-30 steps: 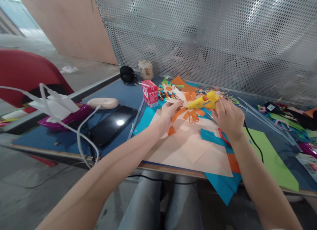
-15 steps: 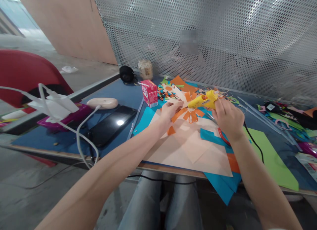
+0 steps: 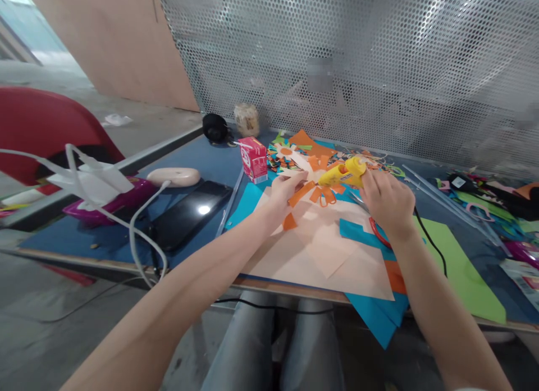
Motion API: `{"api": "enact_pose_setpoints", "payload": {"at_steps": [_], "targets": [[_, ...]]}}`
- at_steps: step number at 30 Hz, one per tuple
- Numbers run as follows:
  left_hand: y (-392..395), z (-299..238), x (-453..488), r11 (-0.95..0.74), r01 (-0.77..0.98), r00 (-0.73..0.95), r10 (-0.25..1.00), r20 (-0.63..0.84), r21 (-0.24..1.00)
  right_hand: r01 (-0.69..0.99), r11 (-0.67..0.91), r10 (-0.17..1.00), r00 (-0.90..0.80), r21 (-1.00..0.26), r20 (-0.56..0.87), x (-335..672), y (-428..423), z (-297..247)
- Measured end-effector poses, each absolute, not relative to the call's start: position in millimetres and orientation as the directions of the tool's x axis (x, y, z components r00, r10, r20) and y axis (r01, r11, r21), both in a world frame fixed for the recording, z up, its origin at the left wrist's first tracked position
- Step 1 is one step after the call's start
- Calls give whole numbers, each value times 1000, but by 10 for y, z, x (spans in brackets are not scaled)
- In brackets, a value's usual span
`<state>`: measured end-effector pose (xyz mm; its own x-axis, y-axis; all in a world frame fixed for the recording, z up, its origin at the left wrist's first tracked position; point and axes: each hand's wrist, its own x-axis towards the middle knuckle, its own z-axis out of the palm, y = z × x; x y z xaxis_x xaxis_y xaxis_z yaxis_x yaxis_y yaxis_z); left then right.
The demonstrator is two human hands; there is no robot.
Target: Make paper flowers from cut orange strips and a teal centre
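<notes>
A yellow hot glue gun [image 3: 343,172] is gripped in my right hand [image 3: 388,199], its nozzle pointing left at the middle of an orange and white paper flower [image 3: 323,197]. My left hand [image 3: 286,192] pinches that flower at its left edge between thumb and fingers. The flower has looped orange paper petals, and the nozzle's very tip is hard to make out against it. Beneath lie pale peach paper sheets [image 3: 324,251]. Red-handled scissors [image 3: 379,232] rest under my right wrist, beside a blue paper strip [image 3: 357,232].
A pink drink carton [image 3: 254,160] stands behind my left hand, near a glass jar [image 3: 246,120]. A black phone [image 3: 191,214] and a purple power strip [image 3: 112,197] with white cables lie left. Green paper [image 3: 463,273] is at right; perforated metal [image 3: 269,54] rises behind.
The glue gun has tipped slightly and lowered a little over the flower's middle. My left hand keeps its hold on the flower with barely any shift.
</notes>
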<state>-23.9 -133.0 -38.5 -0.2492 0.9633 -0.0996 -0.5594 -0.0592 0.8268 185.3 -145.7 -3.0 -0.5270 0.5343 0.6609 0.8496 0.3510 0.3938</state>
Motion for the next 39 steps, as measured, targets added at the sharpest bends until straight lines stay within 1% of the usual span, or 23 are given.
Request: {"api": "enact_pose_setpoints", "payload": {"at_steps": [4, 7, 9, 12, 14, 16, 18, 19, 21, 23, 25, 27, 28, 29, 30, 31, 32, 33, 34, 36, 37, 39], "targets": [[-1328, -390, -240, -51, -552, -246, 964, -103, 832, 881, 332, 548, -471, 336, 691, 1855, -1458, -27], [-1329, -400, -243, -61, -546, -245, 966, -89, 836, 926, 300, 572, -368, 231, 733, 1836, -1460, -23], [-1326, -410, -247, -58, -541, -247, 965, -92, 839, 966, 240, 602, -229, 101, 765, 1832, -1442, -16], [-1324, -417, -253, -43, -536, -246, 963, -107, 843, 984, 77, 647, 73, -160, 759, 1911, -1345, -3], [-1330, -414, -254, -31, -525, -243, 963, -115, 850, 952, -32, 681, 244, -305, 691, 2047, -1237, -9], [-1340, -407, -253, -8, -517, -233, 963, -132, 856, 904, -148, 723, 375, -400, 580, 2229, -1118, -40], [-1352, -400, -252, 20, -517, -223, 962, -158, 856, 862, -270, 755, 466, -430, 460, 2408, -1013, -105], [-1359, -398, -252, 30, -519, -217, 962, -166, 854, 846, -321, 771, 495, -425, 402, 2481, -969, -147], [-1372, -395, -253, 33, -525, -201, 966, -162, 850, 843, -371, 798, 504, -389, 331, 2574, -899, -245], [-1380, -395, -254, 30, -532, -170, 975, -142, 846, 847, -409, 804, 510, -339, 304, 2602, -854, -336], [-1382, -398, -253, 26, -534, -148, 981, -125, 845, 852, -442, 788, 519, -282, 333, 2585, -840, -395], [-1376, -403, -251, 19, -531, -150, 982, -116, 847, 877, -419, 773, 480, -235, 416, 2543, -857, -401], [-1372, -405, -248, 17, -528, -156, 981, -116, 849, 906, -364, 777, 424, -217, 466, 2511, -876, -384], [-1369, -406, -246, 19, -521, -163, 979, -121, 854, 942, -271, 789, 334, -196, 515, 2471, -899, -355], [-1367, -406, -244, 27, -510, -168, 977, -131, 860, 977, -132, 805, 206, -170, 557, 2421, -926, -320], [-1368, -404, -242, 40, -500, -170, 975, -143, 865, 990, 38, 810, 51, -139, 585, 2359, -956, -283], [-1373, -402, -240, 57, -486, -165, 974, -156, 872, 968, 230, 792, -129, -96, 597, 2288, -988, -249], [-1380, -398, -238, 78, -468, -158, 973, -171, 880, 911, 410, 741, -303, -45, 600, 2211, -1021, -221], [-1391, -396, -236, 95, -450, -150, 972, -180, 888, 844, 537, 682, -437, 4, 586, 2131, -1055, -200], [-1412, -395, -227, 114, -430, -126, 975, -184, 896, 740, 669, 588, -587, 74, 556, 1989, -1122, -180], [-1419, -400, -221, 116, -428, -118, 976, -183, 896, 706, 700, 553, -632, 109, 543, 1936, -1152, -178], [-1420, -414, -206, 102, -440, -106, 981, -164, 892, 673, 723, 493, -660, 155, 566, 1875, -1201, -178]]}}
